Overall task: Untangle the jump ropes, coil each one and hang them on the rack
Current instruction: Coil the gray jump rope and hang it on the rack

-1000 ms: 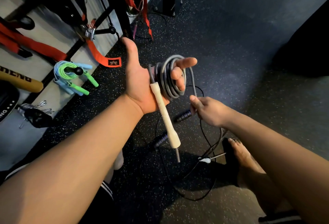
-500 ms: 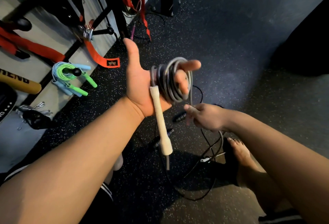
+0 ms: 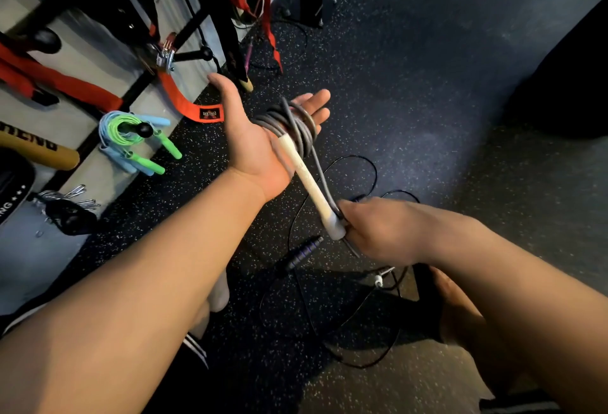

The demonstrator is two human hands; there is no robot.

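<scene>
A grey jump rope (image 3: 297, 126) is wound in several loops around the straight fingers of my left hand (image 3: 253, 144), held palm up. Its pale handle (image 3: 309, 183) hangs down from the coil. My right hand (image 3: 378, 229) grips the lower end of that handle together with the rope's loose strand. On the floor below lies a thin black jump rope (image 3: 362, 321) in loose loops with a dark purple-striped handle (image 3: 302, 252). A green and a light blue jump rope (image 3: 131, 137), coiled, hang on a black peg of the rack (image 3: 144, 130) at the left.
The wall rack (image 3: 187, 55) carries red straps (image 3: 59, 84), a clip and black gear. A tan bat-like bar (image 3: 36, 150) and metal clips (image 3: 65, 200) are at the far left. Speckled black rubber floor (image 3: 427, 84) stretches right. My bare foot (image 3: 460, 311) stands beside the black rope.
My right hand moved down from the loose strand and took hold of the pale handle's lower end. My left hand tilted flatter, fingers straightened, coil still on them.
</scene>
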